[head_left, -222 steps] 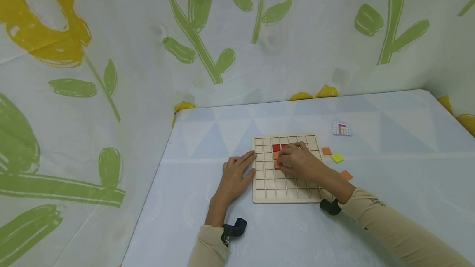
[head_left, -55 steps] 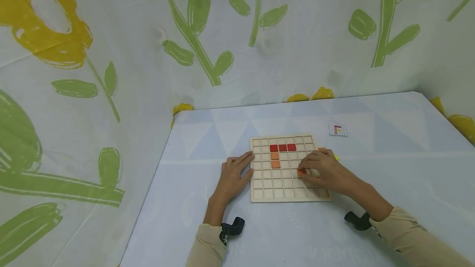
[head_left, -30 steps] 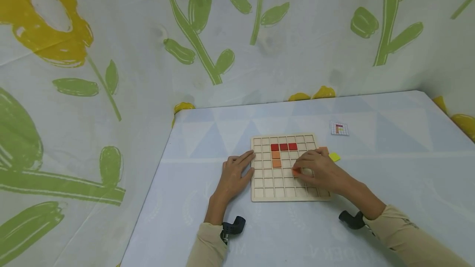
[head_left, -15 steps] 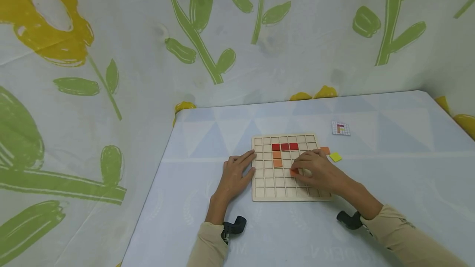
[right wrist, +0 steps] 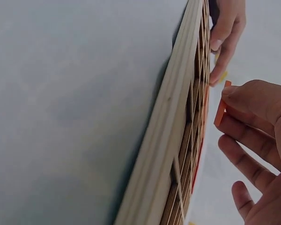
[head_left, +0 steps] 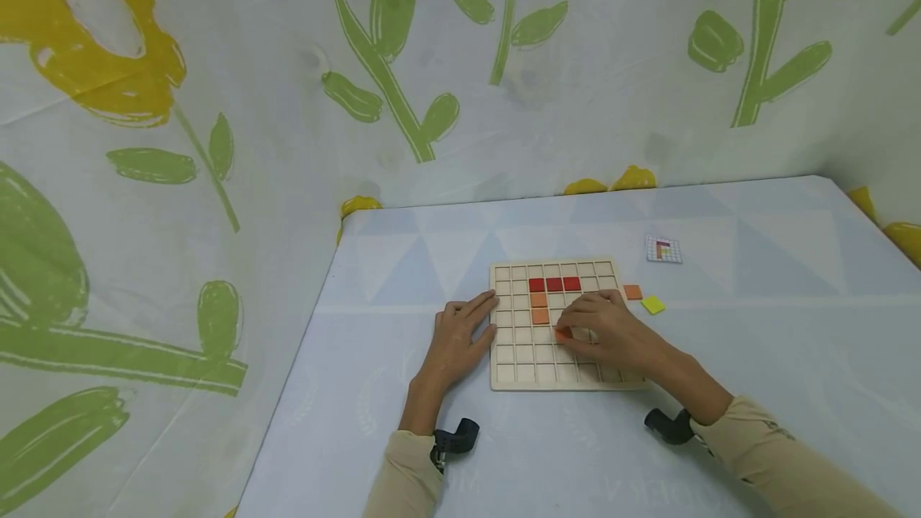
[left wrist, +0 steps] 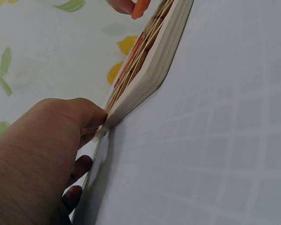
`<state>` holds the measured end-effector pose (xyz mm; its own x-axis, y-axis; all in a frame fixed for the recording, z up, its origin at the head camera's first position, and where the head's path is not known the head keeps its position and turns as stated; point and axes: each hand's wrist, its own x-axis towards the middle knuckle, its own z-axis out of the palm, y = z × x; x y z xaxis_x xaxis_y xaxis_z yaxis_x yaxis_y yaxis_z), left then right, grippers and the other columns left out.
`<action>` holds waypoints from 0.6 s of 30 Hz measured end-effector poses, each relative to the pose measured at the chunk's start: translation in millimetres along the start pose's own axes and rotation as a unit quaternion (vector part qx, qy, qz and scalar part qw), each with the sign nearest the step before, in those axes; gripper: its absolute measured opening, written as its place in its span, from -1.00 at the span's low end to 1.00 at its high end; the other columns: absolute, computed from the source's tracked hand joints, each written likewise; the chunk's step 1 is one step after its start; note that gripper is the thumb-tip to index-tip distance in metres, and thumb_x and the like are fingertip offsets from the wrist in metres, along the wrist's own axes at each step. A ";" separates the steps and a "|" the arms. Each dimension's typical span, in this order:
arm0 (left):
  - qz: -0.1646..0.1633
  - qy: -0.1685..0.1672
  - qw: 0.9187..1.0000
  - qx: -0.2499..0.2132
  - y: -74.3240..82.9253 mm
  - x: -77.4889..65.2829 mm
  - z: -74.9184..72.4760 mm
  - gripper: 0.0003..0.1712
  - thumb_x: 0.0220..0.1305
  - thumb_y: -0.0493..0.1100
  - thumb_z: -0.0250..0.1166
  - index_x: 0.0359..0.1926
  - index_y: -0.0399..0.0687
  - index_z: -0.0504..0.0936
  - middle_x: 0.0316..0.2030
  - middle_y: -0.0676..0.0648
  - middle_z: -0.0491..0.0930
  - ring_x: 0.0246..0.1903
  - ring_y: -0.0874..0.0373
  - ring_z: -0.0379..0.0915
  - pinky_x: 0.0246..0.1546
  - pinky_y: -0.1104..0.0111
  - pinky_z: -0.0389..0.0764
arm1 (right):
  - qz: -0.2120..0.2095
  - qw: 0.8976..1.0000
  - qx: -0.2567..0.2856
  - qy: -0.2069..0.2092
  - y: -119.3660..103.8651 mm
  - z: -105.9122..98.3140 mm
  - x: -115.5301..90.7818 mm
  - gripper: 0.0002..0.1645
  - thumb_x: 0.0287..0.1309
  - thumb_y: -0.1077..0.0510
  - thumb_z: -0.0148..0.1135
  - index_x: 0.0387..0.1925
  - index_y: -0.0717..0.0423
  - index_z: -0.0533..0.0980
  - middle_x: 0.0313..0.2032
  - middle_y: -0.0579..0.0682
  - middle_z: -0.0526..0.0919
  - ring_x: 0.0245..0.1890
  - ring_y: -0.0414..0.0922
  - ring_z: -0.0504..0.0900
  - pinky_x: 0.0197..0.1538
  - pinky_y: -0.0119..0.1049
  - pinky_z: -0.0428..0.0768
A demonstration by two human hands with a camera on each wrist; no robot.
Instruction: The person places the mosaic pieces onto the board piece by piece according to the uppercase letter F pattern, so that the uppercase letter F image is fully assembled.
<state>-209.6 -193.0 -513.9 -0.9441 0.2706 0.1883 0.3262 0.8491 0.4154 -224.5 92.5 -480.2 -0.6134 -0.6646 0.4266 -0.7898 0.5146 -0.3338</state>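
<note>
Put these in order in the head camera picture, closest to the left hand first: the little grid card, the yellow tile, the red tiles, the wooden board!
1. wooden board: the left hand touches its left edge.
2. red tiles: in a row on the board, toward its far side.
3. yellow tile: off the board, to the right.
4. grid card: also right, farther back.

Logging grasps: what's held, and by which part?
Right hand pinches an orange tile, seemingly by opposite edges, between thumb and finger. Left hand only touches the board.
</note>
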 end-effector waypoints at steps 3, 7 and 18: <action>-0.001 0.000 1.000 0.001 0.2 -0.2 -0.6 -0.44 0.47 0.06 0.10 0.44 0.19 0.41 0.45 0.21 0.27 0.15 0.14 0.31 0.07 0.16 0.30 | -0.006 1.000 -0.007 0.003 -0.7 2.1 2.9 -0.78 -0.06 0.17 0.58 -0.31 -0.05 0.72 -0.24 -0.20 0.72 -0.10 -0.13 0.61 0.00 0.01 0.36; -0.003 -0.004 1.000 0.004 0.3 -0.3 -0.7 -0.44 0.48 0.07 0.09 0.44 0.20 0.40 0.45 0.21 0.26 0.16 0.14 0.30 0.08 0.16 0.30 | -0.015 1.000 -0.015 0.007 -0.7 7.0 6.1 -0.76 -0.08 0.16 0.60 -0.30 -0.05 0.73 -0.26 -0.21 0.72 -0.11 -0.14 0.61 0.01 0.01 0.37; -0.004 -0.004 1.000 0.008 0.6 0.4 -0.1 -0.44 0.47 0.07 0.09 0.44 0.21 0.40 0.45 0.23 0.26 0.16 0.14 0.30 0.09 0.15 0.30 | -0.025 1.000 -0.015 -0.002 -6.4 12.4 14.6 -0.81 -0.04 0.14 0.58 -0.32 -0.03 0.74 -0.32 -0.20 0.71 -0.15 -0.15 0.58 0.03 0.04 0.36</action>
<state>-209.8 -192.4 -513.5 -0.9470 0.2678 0.1775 0.3182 0.8584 0.4023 -228.4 72.8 -482.3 -0.5739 -0.6915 0.4388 -0.8187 0.4973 -0.2870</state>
